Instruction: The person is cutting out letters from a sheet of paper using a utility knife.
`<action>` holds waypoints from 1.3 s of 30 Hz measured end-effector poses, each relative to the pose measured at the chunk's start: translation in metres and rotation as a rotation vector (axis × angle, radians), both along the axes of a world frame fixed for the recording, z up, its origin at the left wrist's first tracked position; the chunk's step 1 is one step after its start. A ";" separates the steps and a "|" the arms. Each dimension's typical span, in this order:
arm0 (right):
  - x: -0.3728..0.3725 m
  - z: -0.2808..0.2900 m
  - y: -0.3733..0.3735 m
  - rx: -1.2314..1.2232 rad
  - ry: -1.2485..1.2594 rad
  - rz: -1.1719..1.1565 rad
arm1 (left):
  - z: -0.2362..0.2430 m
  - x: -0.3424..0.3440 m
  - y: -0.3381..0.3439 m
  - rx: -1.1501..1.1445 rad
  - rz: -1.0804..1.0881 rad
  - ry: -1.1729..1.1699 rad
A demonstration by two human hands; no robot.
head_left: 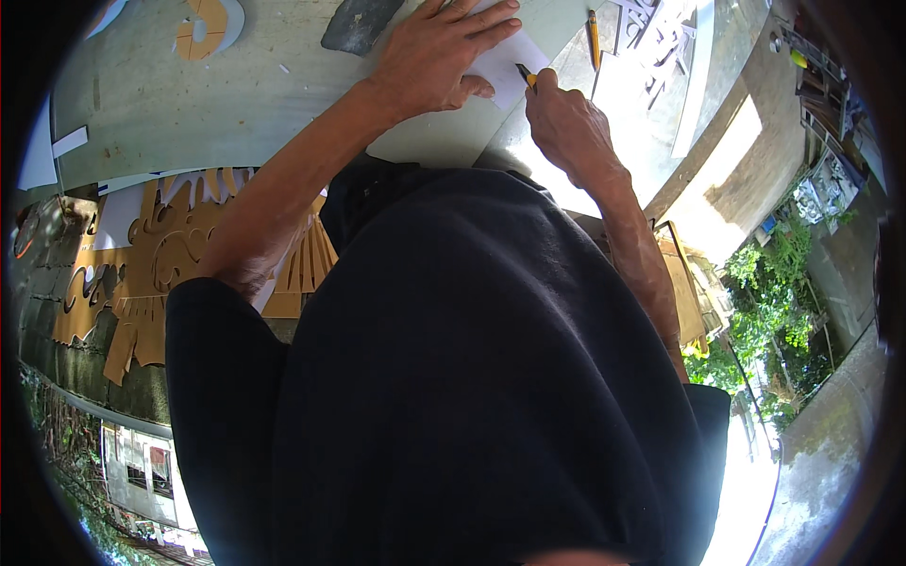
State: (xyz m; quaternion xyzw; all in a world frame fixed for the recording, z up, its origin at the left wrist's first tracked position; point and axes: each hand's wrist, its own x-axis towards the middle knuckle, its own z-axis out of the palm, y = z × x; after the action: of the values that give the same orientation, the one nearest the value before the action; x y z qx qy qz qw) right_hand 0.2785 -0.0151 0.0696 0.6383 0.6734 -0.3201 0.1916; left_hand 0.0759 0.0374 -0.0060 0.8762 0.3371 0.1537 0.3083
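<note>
My left hand [439, 58] lies spread on a white sheet [514, 64] near the far side of the table, its fingers apart and pressing the sheet flat. In my right hand [571, 132] is a utility knife [527, 75] with a yellow body and a dark blade. The knife's tip points to the left, at the sheet, close to the left hand's fingers; whether it touches cannot be made out. A yellow pencil [594, 40] lies just beyond my right hand. Left of my left hand rests a dark grey flat slab [360, 24].
White cut-out strips [653, 38] are heaped at the far right of the pale table [236, 104]. A curved brown-and-white cut-out [209, 28] lies far left. Brown cut sheets [156, 255] with curved openings are below the table's left edge. Green plants [774, 311] stand at right.
</note>
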 end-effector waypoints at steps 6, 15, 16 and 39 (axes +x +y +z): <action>-0.004 0.001 -0.002 0.012 0.007 -0.043 | 0.000 0.000 0.001 0.002 0.003 -0.032; -0.006 0.003 -0.006 -0.050 0.000 -0.100 | -0.001 0.001 -0.001 -0.001 0.006 -0.041; -0.004 0.002 -0.005 -0.050 0.019 -0.108 | -0.001 0.001 0.000 0.010 0.009 -0.029; -0.006 -0.003 -0.010 -0.132 0.030 -0.313 | 0.000 0.010 -0.032 0.050 0.182 -0.028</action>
State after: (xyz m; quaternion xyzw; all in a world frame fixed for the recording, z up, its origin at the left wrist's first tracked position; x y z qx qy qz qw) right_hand 0.2720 -0.0251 0.0671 0.7166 0.5459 -0.3991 0.1710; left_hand 0.0861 0.0052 -0.0060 0.8471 0.4069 0.2017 0.2761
